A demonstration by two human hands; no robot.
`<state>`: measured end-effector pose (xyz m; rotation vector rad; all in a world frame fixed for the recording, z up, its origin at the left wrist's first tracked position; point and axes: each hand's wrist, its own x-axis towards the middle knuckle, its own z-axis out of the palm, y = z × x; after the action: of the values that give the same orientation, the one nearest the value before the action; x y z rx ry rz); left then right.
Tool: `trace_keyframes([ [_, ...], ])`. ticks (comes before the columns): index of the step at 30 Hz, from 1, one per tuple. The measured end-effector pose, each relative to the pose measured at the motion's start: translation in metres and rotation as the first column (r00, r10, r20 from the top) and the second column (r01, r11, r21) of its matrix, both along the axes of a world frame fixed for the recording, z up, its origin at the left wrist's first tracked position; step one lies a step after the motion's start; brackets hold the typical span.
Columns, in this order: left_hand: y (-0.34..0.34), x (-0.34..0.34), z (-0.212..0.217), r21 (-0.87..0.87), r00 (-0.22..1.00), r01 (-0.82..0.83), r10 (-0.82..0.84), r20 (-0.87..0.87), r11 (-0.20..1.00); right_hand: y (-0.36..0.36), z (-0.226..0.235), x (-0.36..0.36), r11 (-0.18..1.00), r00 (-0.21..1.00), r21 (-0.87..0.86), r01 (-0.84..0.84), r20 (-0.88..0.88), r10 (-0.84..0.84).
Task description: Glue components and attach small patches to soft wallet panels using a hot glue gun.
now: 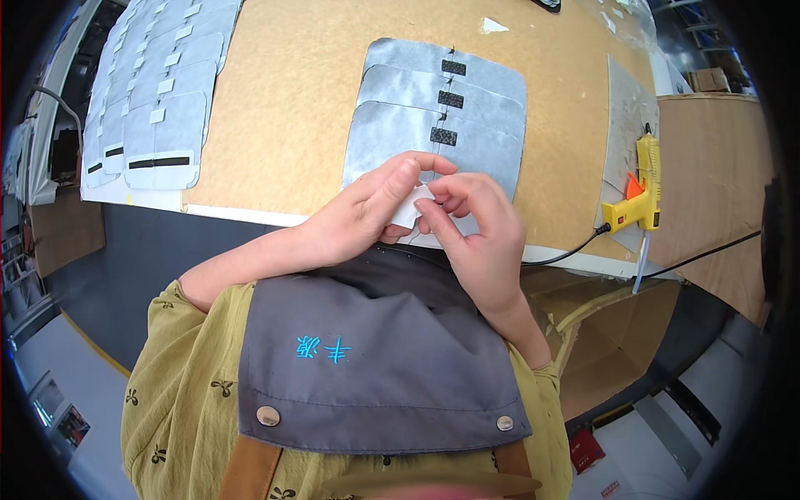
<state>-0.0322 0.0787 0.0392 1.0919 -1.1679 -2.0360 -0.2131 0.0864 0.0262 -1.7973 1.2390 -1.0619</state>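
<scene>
Head view: a tan counter (pixel 300 108) fills the upper half of the frame, its white front edge curving across just above the person's hands. On its far left lies a fanned pile of grey fabric panels (pixel 150 108), each carrying a small white tab and some a dark strip. At the counter's middle sits a second, shorter stack of three grey panels (pixel 467 100), overlapped like steps, each with a small black patch on its centre seam; the nearest panel runs under the hands. To the right, a yellow glue gun (pixel 640 196) rests near the counter's front edge, its black cable trailing off toward the lower left. Below the counter edge, a grey apron bib over a mustard patterned shirt occupies the lower frame. The left hand (pixel 367 212) and right hand (pixel 471 225) meet over the near edge of the middle stack. Both pinch a small white tab (pixel 410 210) between thumb and fingertips, the left grip closed on its left side, the right grip on its right.
</scene>
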Motion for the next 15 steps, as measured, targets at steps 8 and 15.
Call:
trace_keyframes([
  [8,-0.007,0.002,-0.008,0.091,0.986,0.041,-0.026,-0.164,0.995,-0.008,-0.001,-0.002,0.842,0.957,-0.532,-0.085,-0.280,-0.080],
  [15,-0.011,0.001,0.000,0.118,1.000,0.017,-0.017,-0.008,0.993,-0.011,0.014,-0.017,0.980,0.994,-0.164,-0.108,-0.024,0.106],
])
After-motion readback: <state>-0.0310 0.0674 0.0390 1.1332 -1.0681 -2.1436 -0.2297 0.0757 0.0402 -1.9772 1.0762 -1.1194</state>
